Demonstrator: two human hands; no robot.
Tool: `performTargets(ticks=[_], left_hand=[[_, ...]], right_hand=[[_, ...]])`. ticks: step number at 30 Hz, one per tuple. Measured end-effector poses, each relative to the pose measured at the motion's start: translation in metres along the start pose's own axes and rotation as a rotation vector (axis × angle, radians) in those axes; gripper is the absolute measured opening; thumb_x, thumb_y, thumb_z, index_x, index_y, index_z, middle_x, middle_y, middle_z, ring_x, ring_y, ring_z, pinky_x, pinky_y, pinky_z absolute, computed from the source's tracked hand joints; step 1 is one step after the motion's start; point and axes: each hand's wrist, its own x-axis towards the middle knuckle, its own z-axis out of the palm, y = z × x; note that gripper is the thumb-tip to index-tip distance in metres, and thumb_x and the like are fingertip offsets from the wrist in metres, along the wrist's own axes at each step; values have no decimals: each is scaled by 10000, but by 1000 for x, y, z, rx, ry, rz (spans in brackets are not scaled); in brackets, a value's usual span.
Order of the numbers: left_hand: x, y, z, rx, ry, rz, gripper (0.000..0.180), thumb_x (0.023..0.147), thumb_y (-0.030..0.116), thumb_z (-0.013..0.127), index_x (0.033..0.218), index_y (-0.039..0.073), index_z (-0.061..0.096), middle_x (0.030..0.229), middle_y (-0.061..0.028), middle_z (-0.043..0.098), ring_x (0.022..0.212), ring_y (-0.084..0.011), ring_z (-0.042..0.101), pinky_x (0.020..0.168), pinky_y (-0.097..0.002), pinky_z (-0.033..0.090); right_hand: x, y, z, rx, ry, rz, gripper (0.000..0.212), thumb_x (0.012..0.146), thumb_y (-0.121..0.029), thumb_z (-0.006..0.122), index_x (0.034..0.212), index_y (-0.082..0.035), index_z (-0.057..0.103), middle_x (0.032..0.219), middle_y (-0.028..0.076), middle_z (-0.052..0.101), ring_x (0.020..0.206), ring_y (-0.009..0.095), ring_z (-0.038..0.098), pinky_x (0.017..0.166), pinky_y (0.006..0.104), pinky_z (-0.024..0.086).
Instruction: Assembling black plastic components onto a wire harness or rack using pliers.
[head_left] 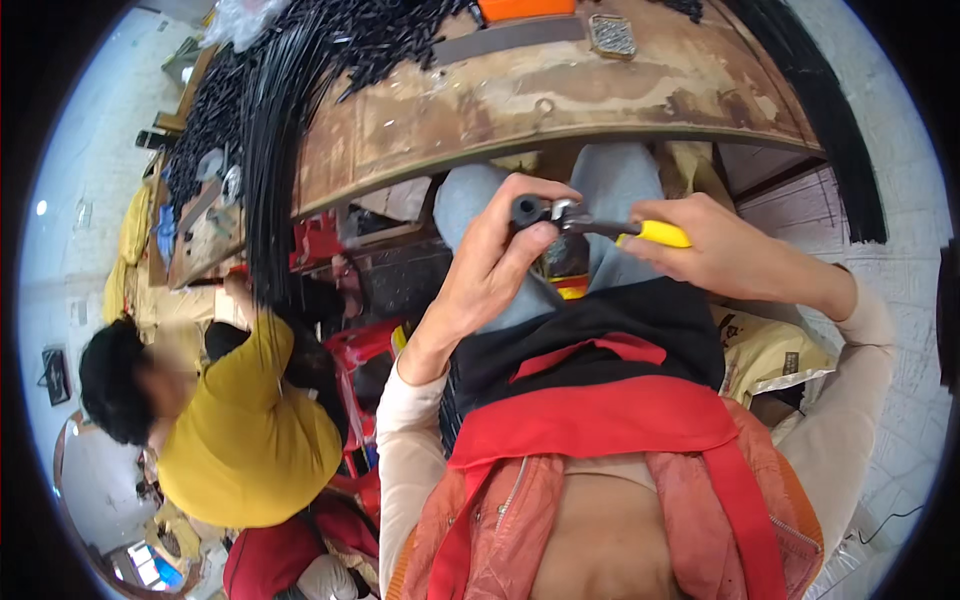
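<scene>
My left hand [503, 240] is closed around a black tube-shaped piece [525, 210] with a round hollow end, held over my lap below the table's near edge. A small shiny metal part [565, 211] sits beside the tube, at my left fingertips. My right hand [695, 238] grips a yellow-handled tool [664, 234]. Its dark shaft points left and meets the metal part; the exact kind of tool is hard to make out. Under my hands, a dark object with a red and yellow band [570, 288] shows between my knees.
A worn wooden table [570, 95] stands ahead, bearing a pile of small black parts [385, 40], a grey flat bar [510, 41], an orange container [525, 9] and a tin of small metal pieces [612, 37]. Long black rods [270, 150] overhang its left edge. Another person [250, 420] sits at left.
</scene>
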Motion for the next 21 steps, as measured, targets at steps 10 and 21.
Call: performTargets(ticks=[10, 21], left_hand=[[39, -41, -21, -144, 306, 45, 451, 1050, 320, 376, 1349, -11, 437, 774, -5, 439, 699, -97, 420, 653, -238, 377], [63, -61, -21, -200, 212, -110, 411, 1041, 318, 415, 1294, 2, 486, 785, -3, 464, 725, -90, 421, 659, -226, 373]], right_hand=[[142, 158, -94, -555, 743, -281, 251, 778, -47, 599, 1026, -19, 614, 935, 164, 644, 885, 363, 618, 762, 415, 504], [192, 169, -126, -620, 699, -205, 240, 807, -157, 593, 1013, -51, 657, 875, 170, 673, 795, 382, 629, 701, 450, 511]])
